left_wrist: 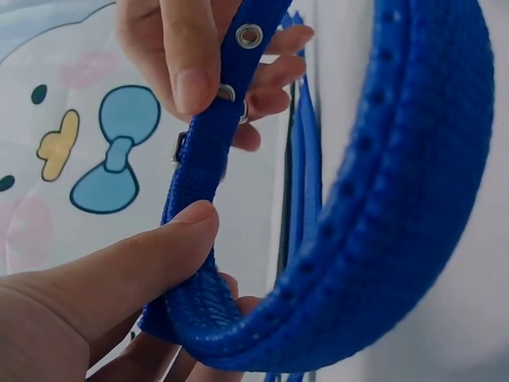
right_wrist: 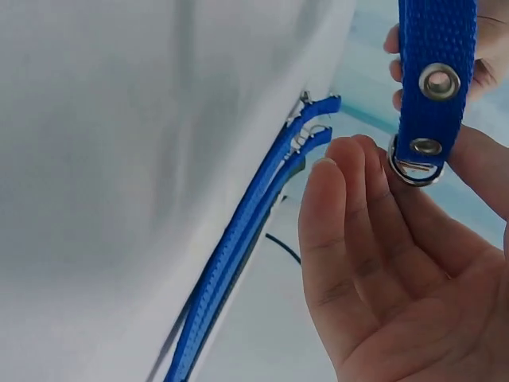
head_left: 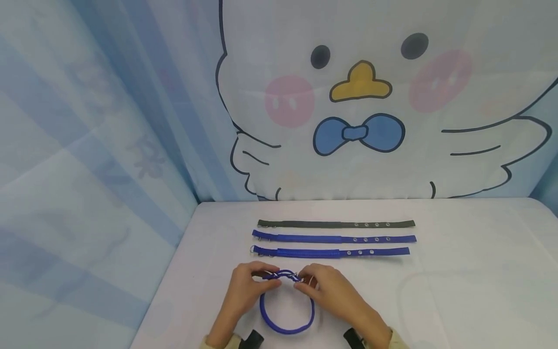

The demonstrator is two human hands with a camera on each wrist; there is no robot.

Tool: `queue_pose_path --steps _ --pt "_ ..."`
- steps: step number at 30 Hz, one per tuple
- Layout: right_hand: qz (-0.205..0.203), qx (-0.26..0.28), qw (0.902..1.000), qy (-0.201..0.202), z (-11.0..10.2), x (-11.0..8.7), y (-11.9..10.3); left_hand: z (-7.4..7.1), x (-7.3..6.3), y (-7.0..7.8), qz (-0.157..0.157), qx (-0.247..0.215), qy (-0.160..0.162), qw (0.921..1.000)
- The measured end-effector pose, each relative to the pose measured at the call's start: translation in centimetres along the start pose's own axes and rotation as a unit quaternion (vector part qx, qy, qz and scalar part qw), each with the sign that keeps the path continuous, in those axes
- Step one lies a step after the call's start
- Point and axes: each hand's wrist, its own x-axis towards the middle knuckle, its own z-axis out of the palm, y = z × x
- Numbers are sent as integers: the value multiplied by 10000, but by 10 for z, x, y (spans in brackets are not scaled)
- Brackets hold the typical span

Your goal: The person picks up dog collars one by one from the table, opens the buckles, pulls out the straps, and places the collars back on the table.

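A blue pet collar is bent into a loop above the near part of the table. My left hand pinches it from the left, thumb pressed on the webbing. From the right, my right hand pinches the same band near its metal fittings. In the left wrist view, a metal eyelet and a small buckle show on the overlapped strap, with the padded section curving round. A D-ring hangs beside the right fingers in the right wrist view.
Behind the hands, two more blue collars and a dark green collar lie straight and parallel on the white-covered table. A curtain hangs at the left, and a cartoon-printed cloth backs the table.
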Motion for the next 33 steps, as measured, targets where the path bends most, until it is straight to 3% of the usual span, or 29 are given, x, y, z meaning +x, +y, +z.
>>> queue_pose_path --steps 7,19,26,33 --pt "-6 89 9990 435 -8 -1 0 5 1 13 312 -300 250 9988" --pt "-160 407 9961 763 -22 -6 -1 17 -1 30 741 -1027 191 9918" --pt "-714 54 9925 995 -31 -10 4 26 -1 41 814 -1118 66 9904" --pt "-855 -288 9926 817 -39 -16 4 27 -4 46 992 -1346 3 9859"
